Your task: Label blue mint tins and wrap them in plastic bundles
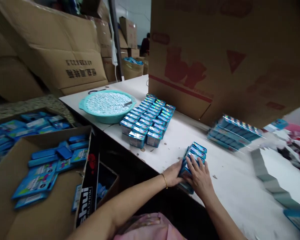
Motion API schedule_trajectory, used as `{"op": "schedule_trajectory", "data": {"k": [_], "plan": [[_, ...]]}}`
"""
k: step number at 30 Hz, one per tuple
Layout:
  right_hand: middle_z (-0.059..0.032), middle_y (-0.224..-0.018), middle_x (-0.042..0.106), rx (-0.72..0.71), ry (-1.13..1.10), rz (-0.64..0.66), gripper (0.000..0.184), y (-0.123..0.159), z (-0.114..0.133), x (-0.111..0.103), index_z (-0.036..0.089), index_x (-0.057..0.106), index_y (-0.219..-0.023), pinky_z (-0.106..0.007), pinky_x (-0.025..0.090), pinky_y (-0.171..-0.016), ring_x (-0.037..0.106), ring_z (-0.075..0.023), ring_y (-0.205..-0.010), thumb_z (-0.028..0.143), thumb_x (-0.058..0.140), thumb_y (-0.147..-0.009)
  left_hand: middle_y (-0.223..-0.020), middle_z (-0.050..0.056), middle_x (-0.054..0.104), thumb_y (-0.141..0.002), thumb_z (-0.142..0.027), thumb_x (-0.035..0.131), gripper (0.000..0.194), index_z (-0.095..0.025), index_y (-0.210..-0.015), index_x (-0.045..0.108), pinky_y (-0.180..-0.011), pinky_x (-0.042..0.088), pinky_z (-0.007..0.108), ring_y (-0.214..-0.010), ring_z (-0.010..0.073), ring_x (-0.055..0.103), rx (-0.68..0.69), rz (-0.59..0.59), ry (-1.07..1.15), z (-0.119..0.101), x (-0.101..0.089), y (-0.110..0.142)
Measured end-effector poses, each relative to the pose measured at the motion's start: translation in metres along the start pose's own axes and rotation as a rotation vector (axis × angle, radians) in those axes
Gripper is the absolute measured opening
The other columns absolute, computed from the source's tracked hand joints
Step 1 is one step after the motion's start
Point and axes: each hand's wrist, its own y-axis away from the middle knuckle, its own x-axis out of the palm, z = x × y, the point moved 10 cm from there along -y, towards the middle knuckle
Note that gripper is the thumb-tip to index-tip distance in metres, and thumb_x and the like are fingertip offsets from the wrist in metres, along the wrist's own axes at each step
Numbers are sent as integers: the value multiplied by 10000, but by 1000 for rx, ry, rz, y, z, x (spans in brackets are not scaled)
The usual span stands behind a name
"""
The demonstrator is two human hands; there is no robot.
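At the front edge of the white table, a short row of small blue boxes (196, 151) stands between my hands. My left hand (173, 173), with a thin bracelet at its wrist, presses against the left side of the row. Over the top and right side lies my right hand (199, 175), its fingers spread across the boxes. Together the hands grip the row from both sides; part of it is hidden beneath them. To the left stand several longer rows of the same blue boxes (145, 121), packed side by side.
A turquoise basin (107, 118) of small white pieces sits at the table's far left. An open carton (52, 213) with loose blue packs stands below left. A large carton (185, 40) rises behind. Wrapped blue boxes (230, 133) and zigzag white card (277, 176) lie to the right.
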Motion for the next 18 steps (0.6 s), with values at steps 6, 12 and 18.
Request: {"op": "schedule_trajectory", "data": {"k": [6,12,18], "plan": [[-51,-1428,161,-183,-211,-58,618,-88,69,-26,209,145,-1369,-473,220,-1007,87,-251,-1308,433,366,-838,-1275,137,404,-789,-306,489,604,-183,-1313,214,-988,311,443,-1195,230,363,-73,-692,-211,2,-130,72],[-101,-1397,243,-84,-167,-49,568,-183,117,24,179,315,-1316,-515,209,-986,173,-291,-1284,461,372,-826,-1271,124,373,-818,-254,442,529,-214,-1299,226,-965,349,433,-1201,222,353,-202,-981,-299,31,-209,119],[-65,-1384,287,-115,-50,-116,502,-181,126,39,209,341,-1304,-507,134,-1016,179,-282,-1282,313,413,-818,-1308,122,346,-825,-237,416,549,-231,-1320,179,-969,353,432,-1223,220,333,-231,-973,-334,47,-211,133]]}}
